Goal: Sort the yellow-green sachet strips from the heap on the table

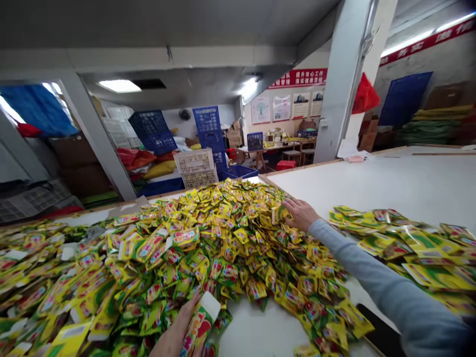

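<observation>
Your left hand [174, 332], lower centre: grip clamped on a small stack of sachets [201, 317]; only a few are gathered in it.
Your right hand [300, 213], centre right: fingers on one sachet [279, 213] at the heap's far edge; you cannot tell whether the grip is closed on it.
Loose heap [208, 248]: covers left and centre of the worktop [390, 183], the bulk unpicked.
Smaller pile [409, 243]: right edge, set apart.
Behind, upper centre: blue crates [208, 121], white basket [195, 168], pillar [342, 79].
Nothing bars your reach.
</observation>
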The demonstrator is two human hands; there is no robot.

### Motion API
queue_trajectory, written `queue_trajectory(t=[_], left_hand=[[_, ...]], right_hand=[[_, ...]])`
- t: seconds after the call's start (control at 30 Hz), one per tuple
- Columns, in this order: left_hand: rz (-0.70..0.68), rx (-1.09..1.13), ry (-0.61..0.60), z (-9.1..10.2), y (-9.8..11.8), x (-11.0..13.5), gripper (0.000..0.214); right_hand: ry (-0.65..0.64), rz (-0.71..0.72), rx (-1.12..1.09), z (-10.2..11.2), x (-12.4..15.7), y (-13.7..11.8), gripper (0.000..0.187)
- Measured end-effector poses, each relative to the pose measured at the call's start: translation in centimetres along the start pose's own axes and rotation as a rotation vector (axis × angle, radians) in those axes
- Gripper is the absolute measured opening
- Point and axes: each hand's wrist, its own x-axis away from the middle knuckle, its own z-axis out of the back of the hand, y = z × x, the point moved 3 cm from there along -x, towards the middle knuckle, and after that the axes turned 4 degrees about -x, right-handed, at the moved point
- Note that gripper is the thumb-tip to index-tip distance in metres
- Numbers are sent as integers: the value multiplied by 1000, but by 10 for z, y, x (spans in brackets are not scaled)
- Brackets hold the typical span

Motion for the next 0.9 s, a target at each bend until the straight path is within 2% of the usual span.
queue_trajectory(t=[0.07,0.17,0.23,0.3,0.37,0.47,0.57,0.63,0.73,0.83,0.9], left_hand=[[47,-31,-22,-18,-1,15,72],[143,-120,39,-39,1,22,68],[182,-153,99,-46,8,18,63],[165,-142,129,-44,20,13,56],[155,-80,103,-37,33,9,48],[185,101,-35,-27,52,7,33],[175,257,-209,-28,73,9,26],[130,295,-291,-34,87,11,27],[31,303,-335,-45,106,16,35],[-76,325,-324,-54,126,20,35],[-91,327,-298,-57,139,20,33]], right_hand=[[-42,25,-65,1,38,-24,55],[-149,81,-171,-8,95,-79,56],[-218,102,-224,-19,126,-113,59],[-251,90,-279,-27,151,-132,68],[-227,13,-356,-30,172,-133,63],[-242,-95,-432,-28,202,-124,37],[-374,-91,-360,-34,224,-124,45],[-403,-112,-303,-40,231,-127,46],[-380,-152,-290,-43,231,-130,31],[-338,-177,-316,-40,231,-129,23],[-294,-202,-337,-38,233,-127,17]])
